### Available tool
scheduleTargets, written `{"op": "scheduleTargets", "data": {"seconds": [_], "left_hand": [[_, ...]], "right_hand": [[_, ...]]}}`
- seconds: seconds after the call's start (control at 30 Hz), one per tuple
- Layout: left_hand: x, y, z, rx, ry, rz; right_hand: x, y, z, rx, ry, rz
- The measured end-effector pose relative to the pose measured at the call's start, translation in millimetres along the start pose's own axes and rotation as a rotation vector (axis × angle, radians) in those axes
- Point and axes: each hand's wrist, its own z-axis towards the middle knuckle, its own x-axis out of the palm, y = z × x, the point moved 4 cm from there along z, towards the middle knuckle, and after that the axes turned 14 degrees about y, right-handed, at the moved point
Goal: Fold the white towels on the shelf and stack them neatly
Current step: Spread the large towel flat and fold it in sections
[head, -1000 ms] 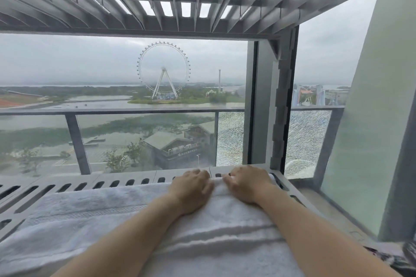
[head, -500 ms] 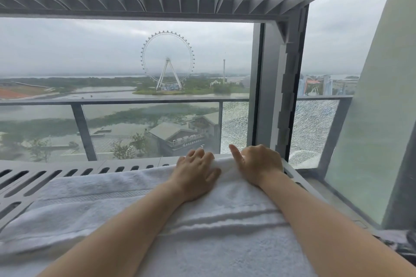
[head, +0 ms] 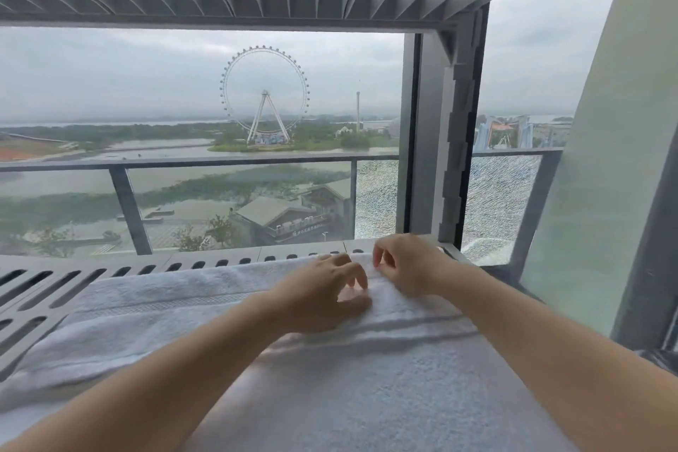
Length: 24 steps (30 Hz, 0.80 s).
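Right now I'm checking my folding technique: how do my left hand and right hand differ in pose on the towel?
The left hand lies nearer the camera, fingers spread and curled, fingertips down on the white towel; the right hand sits farther, at the towel's far edge by the slotted shelf. The left hand is blurred, the right hand sharper. The right hand's thumb and forefinger appear to pinch; the left hand's do not. Both are bare and on the same towel.

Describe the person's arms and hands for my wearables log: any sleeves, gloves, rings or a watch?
Both forearms are bare, with no sleeve in view. The left hand and right hand wear no gloves, and no rings, watch or bracelet show on the visible fingers and wrists. The upper arms are out of frame.
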Motion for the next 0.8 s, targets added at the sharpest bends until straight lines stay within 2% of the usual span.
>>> {"op": "scheduleTargets", "data": {"seconds": [0.1,0.2,0.37,0.47,0.57,0.7,0.8], "left_hand": [[-3,-6,-12,0.018,0.103,-0.038],[-10,-12,-18,0.034,0.108,-0.042],[-27,-30,-22,0.177,-0.046,0.044],[-30,-36,-20,0.184,-0.066,0.037],[-30,-38,-19,0.169,-0.022,-0.021],[-22,-40,-20,0.135,0.167,-0.096],[-19,-42,-21,0.138,0.199,-0.047]], "right_hand": [[-10,1,-13,0.073,0.341,0.099],[-18,6,-23,0.13,0.547,-0.021],[-22,19,-35,0.184,0.695,-0.079],[-25,22,-35,0.167,0.647,-0.07],[-26,20,-39,0.186,0.678,0.02],[-15,24,-45,0.227,0.854,0.088],[-10,27,-45,0.24,0.85,0.034]]}}
